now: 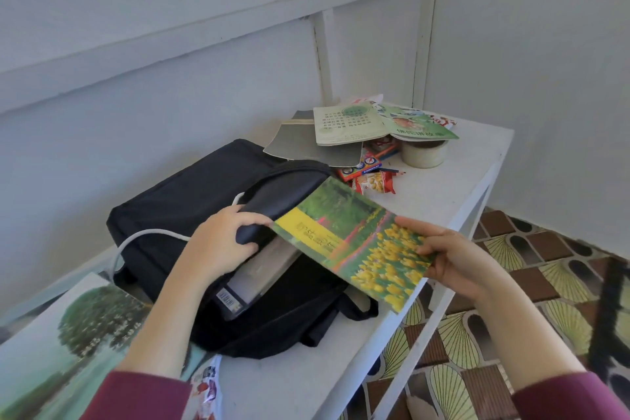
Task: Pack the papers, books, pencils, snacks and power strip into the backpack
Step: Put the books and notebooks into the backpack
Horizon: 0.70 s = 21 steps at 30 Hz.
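A black backpack (191,201) lies on the white table (453,181) with its mouth open toward me. My left hand (221,242) grips the upper edge of the opening and holds it up. My right hand (453,259) pinches the near end of a book with yellow flowers (354,242); its far corner sits at the bag's mouth. Inside the bag I see a book (262,276) and a white cable (143,237) trailing out on the left. Farther back lie green books (358,124), a grey folder (306,147), a pencil box (364,167) and a snack packet (375,182).
A roll of tape (424,153) stands by the far books. A large tree-cover book (68,351) and another snack packet (204,389) lie at the near left. The table's right edge drops to a patterned tile floor (511,300). White walls close the back.
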Available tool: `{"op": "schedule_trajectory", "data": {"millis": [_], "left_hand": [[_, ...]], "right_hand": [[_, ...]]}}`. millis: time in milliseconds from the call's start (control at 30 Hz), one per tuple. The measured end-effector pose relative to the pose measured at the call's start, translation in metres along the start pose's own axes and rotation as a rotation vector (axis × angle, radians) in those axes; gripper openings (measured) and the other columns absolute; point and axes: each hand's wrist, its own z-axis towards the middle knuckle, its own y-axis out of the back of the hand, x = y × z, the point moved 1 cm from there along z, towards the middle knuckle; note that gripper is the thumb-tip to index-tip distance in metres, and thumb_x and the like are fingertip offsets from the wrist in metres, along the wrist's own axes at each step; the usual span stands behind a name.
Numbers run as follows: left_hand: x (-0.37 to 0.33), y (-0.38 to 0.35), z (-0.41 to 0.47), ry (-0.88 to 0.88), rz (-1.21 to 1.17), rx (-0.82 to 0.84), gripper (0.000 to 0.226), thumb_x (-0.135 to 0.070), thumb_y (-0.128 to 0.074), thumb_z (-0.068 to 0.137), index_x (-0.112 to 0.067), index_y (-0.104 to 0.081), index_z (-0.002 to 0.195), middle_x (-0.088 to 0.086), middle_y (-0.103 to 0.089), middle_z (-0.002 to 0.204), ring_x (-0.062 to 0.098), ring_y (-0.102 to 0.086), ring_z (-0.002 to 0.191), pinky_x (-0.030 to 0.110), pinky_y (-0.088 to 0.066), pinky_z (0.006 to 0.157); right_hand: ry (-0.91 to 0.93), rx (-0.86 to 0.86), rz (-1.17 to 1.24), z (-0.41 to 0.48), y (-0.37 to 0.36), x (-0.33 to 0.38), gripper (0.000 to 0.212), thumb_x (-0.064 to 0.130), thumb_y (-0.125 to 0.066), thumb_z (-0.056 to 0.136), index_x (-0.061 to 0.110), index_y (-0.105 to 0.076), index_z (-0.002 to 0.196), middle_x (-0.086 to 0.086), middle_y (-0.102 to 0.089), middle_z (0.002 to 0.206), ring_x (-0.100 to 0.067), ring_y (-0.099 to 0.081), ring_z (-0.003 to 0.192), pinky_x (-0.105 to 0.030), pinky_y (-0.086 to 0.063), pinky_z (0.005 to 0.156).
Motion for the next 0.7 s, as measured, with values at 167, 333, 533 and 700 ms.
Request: {"op": "schedule_trajectory", "data": {"millis": [167,333,533,700], "left_hand": [[0.006,0.02,0.003,0.022,-0.151,-0.045,0.051,-0.004,-0.066,0.077,-0.054,-0.063,0.087,-0.017,-0.064,0.108,0.01,-0.063,0.089,0.027,-0.048,0.077],[0.002,0.033,0.002,-0.003,-0.205,-0.087,0.055,0.0,-0.066,0.077,-0.054,-0.061,0.09,-0.018,-0.061,0.103,0.005,-0.054,0.104,0.022,-0.037,0.086],[-0.01,0.045,-0.004,-0.02,-0.211,-0.134,0.053,0.001,-0.065,0.08,-0.05,-0.059,0.09,-0.036,-0.04,0.088,-0.003,-0.042,0.095,0.004,-0.029,0.071],[-0.009,0.043,-0.004,-0.012,-0.228,-0.148,0.055,0.001,-0.066,0.08,-0.052,-0.058,0.089,-0.036,-0.043,0.09,-0.004,-0.045,0.094,-0.002,-0.031,0.067]], "right_hand": [[-0.099,0.104,-0.138,-0.002,-0.002,0.003,0.052,-0.016,-0.029,0.084,0.009,-0.068,0.108,-0.016,-0.068,0.111,-0.027,-0.068,0.086,-0.032,-0.057,0.056],[-0.105,0.155,-0.188,0.01,-0.026,0.013,0.053,-0.016,-0.026,0.085,0.008,-0.066,0.109,-0.014,-0.067,0.11,-0.026,-0.068,0.088,-0.036,-0.06,0.066],[-0.106,0.149,-0.267,0.038,-0.071,0.022,0.052,-0.014,-0.023,0.085,0.005,-0.056,0.122,-0.014,-0.062,0.107,-0.026,-0.065,0.09,-0.035,-0.06,0.068],[0.083,-0.008,-0.46,0.06,-0.106,0.013,0.039,-0.005,-0.043,0.09,0.01,-0.047,0.125,-0.015,-0.051,0.124,-0.022,-0.055,0.103,-0.032,-0.053,0.083]]}}
